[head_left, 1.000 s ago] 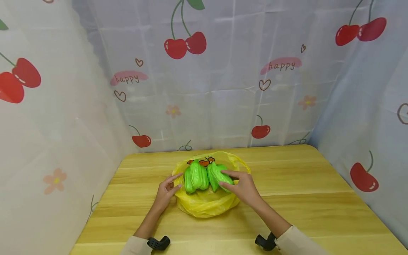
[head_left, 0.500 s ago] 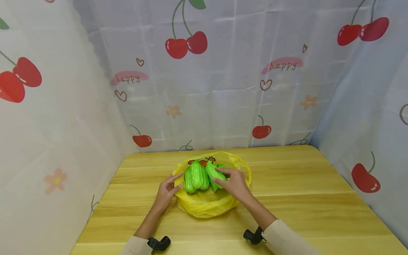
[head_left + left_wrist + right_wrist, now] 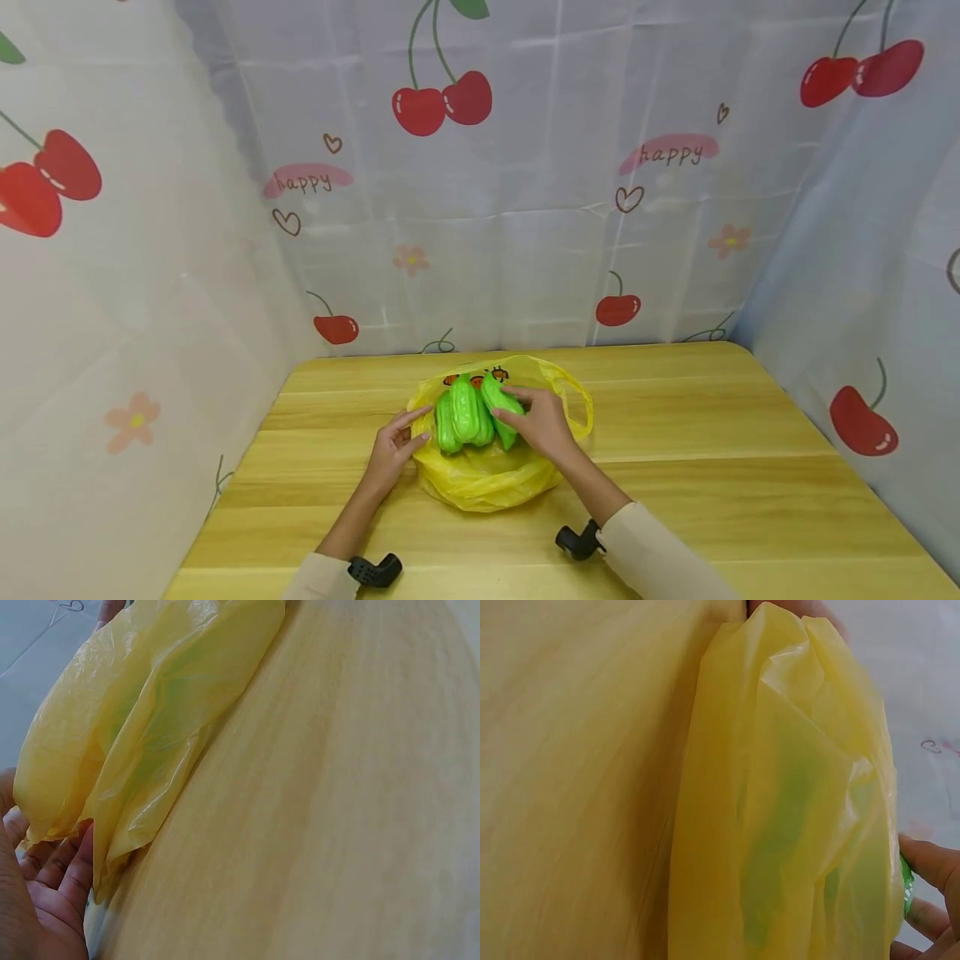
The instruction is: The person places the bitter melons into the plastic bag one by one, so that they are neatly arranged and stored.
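A yellow plastic bag (image 3: 487, 487) sits on the table with its mouth spread wide. Inside it are several glossy, ridged green vegetable-shaped pieces (image 3: 465, 414), one with a short stem. My right hand (image 3: 542, 421) reaches over the bag's right side and pinches one green piece (image 3: 493, 392) between thumb and fingers. That green piece (image 3: 907, 883) shows only as a sliver in the right wrist view. At the opposite rim my left hand (image 3: 392, 443) touches the bag, index finger and thumb apart. In the left wrist view its fingers (image 3: 76, 874) lie against the bag's edge.
The wooden table (image 3: 712, 467) extends around the bag on all sides. Behind and at both sides hangs a white curtain (image 3: 495, 242) printed with cherries. Black wrist cameras (image 3: 375, 572) sit by the sleeves.
My right hand has shifted left across the bag, bringing the green piece up against the ridged one at left. The left hand stays at the rim.
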Action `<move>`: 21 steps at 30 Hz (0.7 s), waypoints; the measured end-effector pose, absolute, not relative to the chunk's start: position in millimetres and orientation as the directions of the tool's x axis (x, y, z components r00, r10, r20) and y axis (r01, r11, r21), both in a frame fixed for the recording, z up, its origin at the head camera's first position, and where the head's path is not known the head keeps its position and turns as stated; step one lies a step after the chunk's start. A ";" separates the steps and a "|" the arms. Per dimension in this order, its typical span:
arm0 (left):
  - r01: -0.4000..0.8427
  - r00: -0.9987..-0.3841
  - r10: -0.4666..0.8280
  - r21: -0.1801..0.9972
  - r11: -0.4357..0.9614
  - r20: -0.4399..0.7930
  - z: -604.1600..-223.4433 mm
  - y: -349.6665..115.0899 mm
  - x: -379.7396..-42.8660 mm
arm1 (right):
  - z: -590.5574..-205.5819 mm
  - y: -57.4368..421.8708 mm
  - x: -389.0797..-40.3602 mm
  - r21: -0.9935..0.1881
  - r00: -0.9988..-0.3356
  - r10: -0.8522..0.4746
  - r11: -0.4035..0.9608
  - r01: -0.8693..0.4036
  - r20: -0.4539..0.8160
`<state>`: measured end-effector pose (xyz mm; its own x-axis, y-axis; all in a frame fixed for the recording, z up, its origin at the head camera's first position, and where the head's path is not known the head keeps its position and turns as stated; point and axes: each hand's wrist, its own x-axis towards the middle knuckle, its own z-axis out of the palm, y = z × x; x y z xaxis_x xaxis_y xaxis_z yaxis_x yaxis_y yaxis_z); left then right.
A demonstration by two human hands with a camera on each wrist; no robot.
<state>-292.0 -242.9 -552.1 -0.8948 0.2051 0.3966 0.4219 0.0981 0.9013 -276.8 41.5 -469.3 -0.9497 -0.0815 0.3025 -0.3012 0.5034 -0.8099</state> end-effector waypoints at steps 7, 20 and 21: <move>0.437 -0.884 0.219 0.896 0.075 0.413 -551.0 -242.6 -292.2 | -469.3 39.0 -280.6 -0.812 -0.948 -0.094 0.494 -0.310 0.305; 0.438 -0.886 0.208 0.894 0.089 0.414 -551.7 -243.1 -291.7 | -464.6 36.4 -283.4 -0.794 -0.954 -0.129 0.531 -0.297 0.270; 0.440 -0.886 0.208 0.894 0.088 0.415 -551.5 -242.8 -291.7 | -464.5 36.3 -283.3 -0.792 -0.953 -0.132 0.531 -0.301 0.274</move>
